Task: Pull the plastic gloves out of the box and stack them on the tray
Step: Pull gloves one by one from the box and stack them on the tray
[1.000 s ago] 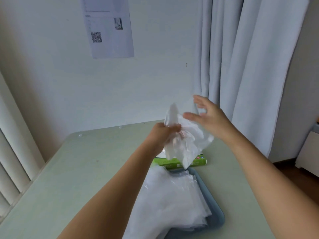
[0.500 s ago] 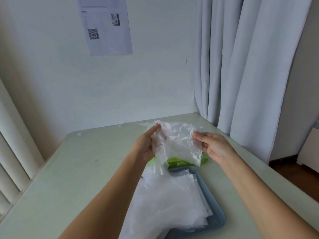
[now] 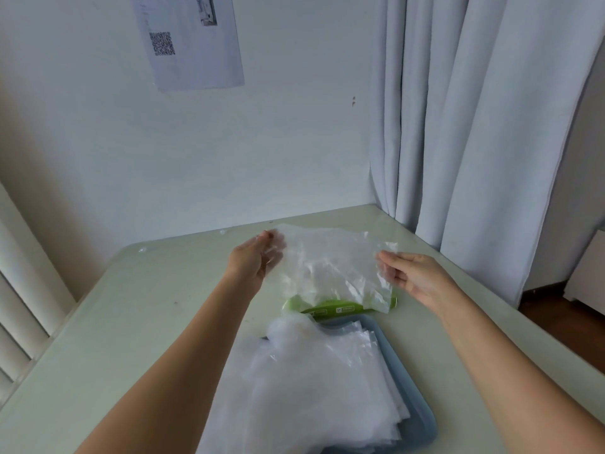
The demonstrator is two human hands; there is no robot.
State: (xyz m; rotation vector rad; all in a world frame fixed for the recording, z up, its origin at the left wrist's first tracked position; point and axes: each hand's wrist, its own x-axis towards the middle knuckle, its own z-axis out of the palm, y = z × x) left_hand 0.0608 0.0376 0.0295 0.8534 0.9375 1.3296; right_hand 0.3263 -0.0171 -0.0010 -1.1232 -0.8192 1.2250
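A clear plastic glove (image 3: 330,267) is stretched flat in the air above the green glove box (image 3: 337,310). My left hand (image 3: 255,260) pinches its left edge and my right hand (image 3: 412,275) pinches its right edge. The box lies on the table just beyond the blue-grey tray (image 3: 415,404), and the glove hides much of it. A stack of clear gloves (image 3: 304,381) lies on the tray and spills over its left side.
The pale green table (image 3: 131,322) stands in a corner against a white wall. Grey curtains (image 3: 474,126) hang at the right behind the table's far corner. White slats (image 3: 19,322) run along the left edge.
The glove was bunched in my left hand and held high. Both hands have since come down and spread it flat between them above the box.
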